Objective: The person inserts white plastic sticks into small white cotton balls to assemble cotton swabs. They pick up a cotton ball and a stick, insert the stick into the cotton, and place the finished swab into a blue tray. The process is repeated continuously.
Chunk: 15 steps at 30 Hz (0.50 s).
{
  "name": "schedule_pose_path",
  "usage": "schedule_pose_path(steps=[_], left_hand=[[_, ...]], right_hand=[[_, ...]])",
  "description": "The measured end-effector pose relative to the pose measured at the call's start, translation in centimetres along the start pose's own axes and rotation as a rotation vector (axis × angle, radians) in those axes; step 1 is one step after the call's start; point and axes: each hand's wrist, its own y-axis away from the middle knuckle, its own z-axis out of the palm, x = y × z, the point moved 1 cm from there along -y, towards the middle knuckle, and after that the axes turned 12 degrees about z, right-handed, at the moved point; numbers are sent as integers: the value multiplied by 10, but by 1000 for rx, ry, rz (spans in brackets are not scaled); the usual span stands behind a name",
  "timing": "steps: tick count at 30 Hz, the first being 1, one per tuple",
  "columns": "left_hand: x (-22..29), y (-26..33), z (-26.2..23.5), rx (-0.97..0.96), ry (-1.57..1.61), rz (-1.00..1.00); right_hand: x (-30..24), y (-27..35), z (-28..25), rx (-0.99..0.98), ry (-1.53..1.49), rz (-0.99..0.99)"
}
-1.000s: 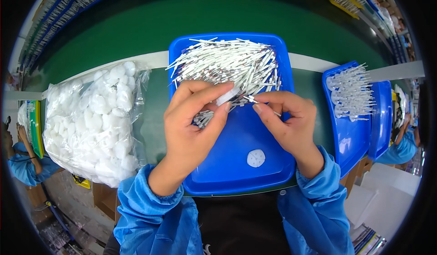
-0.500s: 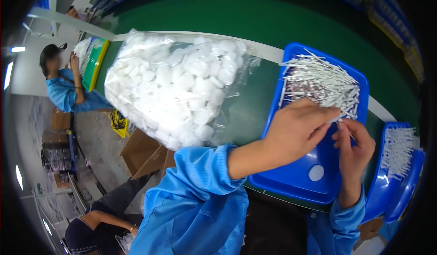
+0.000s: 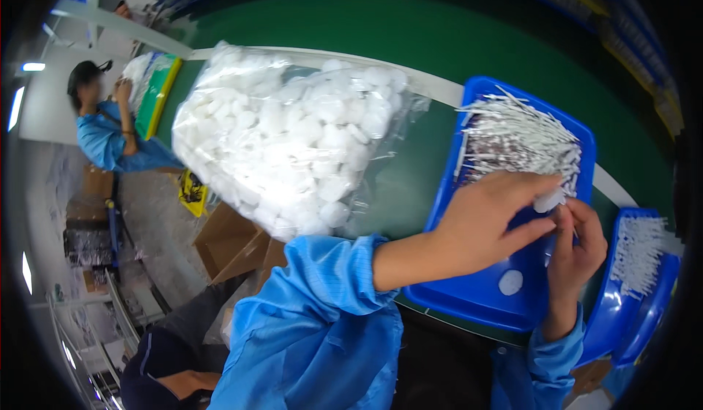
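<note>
A white round disc (image 3: 548, 200) is at the fingertips of both hands, above the blue tray (image 3: 458, 298). My left hand (image 3: 480, 216) reaches across the tray with its thumb apart from the forefinger, and its upper fingers meet the disc's edge. From the right side, my right hand (image 3: 576, 252) pinches at the disc with bent fingers; whether a stick is in this pinch too is hidden. Behind the hands, a heap of thin white sticks (image 3: 516, 133) fills the far part of the tray. A second flat white disc (image 3: 510, 282) lies on the tray's near floor.
Left of the tray, a large clear bag of white discs (image 3: 285, 143) lies on the green table (image 3: 410, 172). Blue trays (image 3: 604, 322) with white sticks (image 3: 638, 256) stand at the right. A person in blue (image 3: 102, 135) works at far left; another person's arm (image 3: 183, 382) shows below.
My left thumb has parted from the forefinger, and the disc between the hands now shows more. Both hands have shifted slightly; the view has moved a little too.
</note>
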Motion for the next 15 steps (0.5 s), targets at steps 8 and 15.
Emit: schedule_pose_path(steps=[8, 15], left_hand=[[-8, -10, -18, -62, 50, -45], [-3, -7, -11, -107, -123, 140]], right_hand=[[-3, -12, 0, -200, -142, -134], [7, -7, 4, -327, -447, 11]])
